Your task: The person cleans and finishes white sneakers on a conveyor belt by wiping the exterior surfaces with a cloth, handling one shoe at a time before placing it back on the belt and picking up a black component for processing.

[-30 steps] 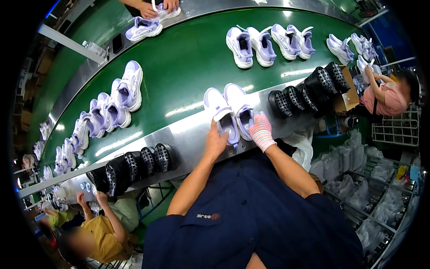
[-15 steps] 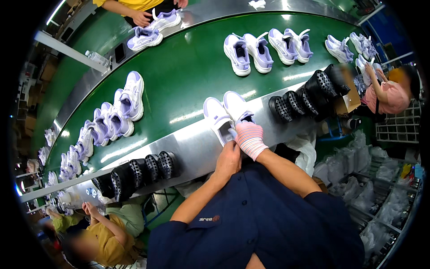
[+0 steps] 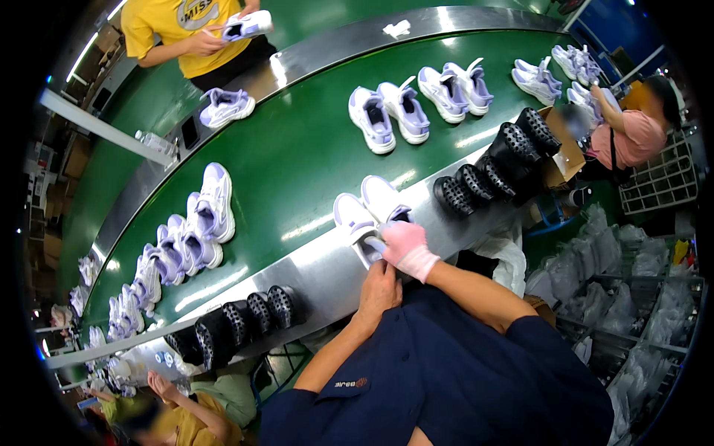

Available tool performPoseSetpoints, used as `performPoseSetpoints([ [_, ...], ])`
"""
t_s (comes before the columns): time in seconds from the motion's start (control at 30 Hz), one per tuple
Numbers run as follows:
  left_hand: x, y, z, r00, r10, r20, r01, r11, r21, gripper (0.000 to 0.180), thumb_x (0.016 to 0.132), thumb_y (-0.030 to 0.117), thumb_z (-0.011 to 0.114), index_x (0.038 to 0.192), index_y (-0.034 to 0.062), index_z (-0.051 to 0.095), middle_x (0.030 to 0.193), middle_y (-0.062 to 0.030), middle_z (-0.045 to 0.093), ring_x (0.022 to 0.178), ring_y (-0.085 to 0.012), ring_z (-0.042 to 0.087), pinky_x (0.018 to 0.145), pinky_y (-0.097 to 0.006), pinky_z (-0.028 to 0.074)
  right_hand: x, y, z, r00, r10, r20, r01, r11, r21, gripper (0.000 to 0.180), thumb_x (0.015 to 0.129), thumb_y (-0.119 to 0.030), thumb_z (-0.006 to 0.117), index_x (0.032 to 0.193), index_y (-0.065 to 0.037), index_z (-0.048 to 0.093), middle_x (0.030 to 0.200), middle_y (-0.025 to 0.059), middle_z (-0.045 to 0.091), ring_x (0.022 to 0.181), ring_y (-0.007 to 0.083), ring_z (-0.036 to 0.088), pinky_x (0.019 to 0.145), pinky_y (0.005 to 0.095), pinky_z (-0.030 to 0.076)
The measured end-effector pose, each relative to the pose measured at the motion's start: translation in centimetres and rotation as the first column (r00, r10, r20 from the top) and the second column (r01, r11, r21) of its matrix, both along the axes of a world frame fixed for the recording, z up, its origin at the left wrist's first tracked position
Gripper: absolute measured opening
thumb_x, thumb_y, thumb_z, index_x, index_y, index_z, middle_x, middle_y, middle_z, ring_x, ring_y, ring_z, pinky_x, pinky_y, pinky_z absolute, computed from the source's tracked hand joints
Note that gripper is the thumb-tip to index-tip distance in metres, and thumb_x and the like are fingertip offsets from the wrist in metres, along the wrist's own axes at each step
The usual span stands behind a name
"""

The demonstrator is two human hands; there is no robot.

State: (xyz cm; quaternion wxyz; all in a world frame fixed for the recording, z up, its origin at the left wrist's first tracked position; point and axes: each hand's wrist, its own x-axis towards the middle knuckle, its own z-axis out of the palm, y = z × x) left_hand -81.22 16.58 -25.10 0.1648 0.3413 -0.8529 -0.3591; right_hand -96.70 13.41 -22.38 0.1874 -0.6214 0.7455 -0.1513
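Side by side at the near edge of the green belt stand two white-and-lavender sneakers, toes pointing away from me. My left hand (image 3: 380,288), bare, is closed at the heel of the left sneaker (image 3: 352,215). My right hand (image 3: 407,250) wears a pink glove and reaches over the same sneaker's opening, its fingers curled at the collar. Those fingertips are partly hidden inside the shoe. Just beyond the gloved hand, the right sneaker (image 3: 384,198) rests with its opening partly covered by that hand.
Black shoe lasts (image 3: 260,308) line the metal ledge (image 3: 327,286) to my left, and more lasts (image 3: 476,182) stand right. Other sneakers (image 3: 212,204) sit along the green belt (image 3: 297,141). Co-workers sit on both sides; another person (image 3: 197,41) stands across the belt holding a sneaker.
The whole view has shifted slightly. Across the belt, the co-worker has lifted one sneaker off the far ledge, leaving its mate there. My hands stay at the left sneaker's heel and collar.
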Motion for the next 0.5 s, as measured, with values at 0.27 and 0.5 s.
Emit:
performPoseSetpoints([
  [0.27,-5.2,-2.4,1.4,0.88,-0.138,0.454,0.041,0.976,0.216,0.07,0.085,0.044,0.077,0.143,0.013,0.053,0.097,-0.031,0.067,0.09,-0.0471,0.069,0.078,-0.054,0.056,-3.8,6.9,-5.6,0.696,-0.546,0.466,0.476,0.837,0.27,0.035,0.093,-0.03,0.072,0.109,-0.001,0.067,0.106,0.0214,0.068,0.096,0.0395,0.066,0.088,0.0455,0.053],
  [0.5,-2.5,-8.0,1.2,0.867,0.025,0.497,-0.013,1.0,-0.029,0.041,0.089,0.039,0.076,0.11,0.0044,0.072,0.085,-0.0224,0.07,0.077,-0.0413,0.07,0.069,-0.052,0.055,-7.4,12.6,-3.3,0.528,-0.504,0.684,0.369,0.861,0.35,0.028,0.099,-0.022,0.066,0.116,0.0,0.069,0.096,0.0111,0.075,0.086,0.0214,0.071,0.081,0.0363,0.056],
])
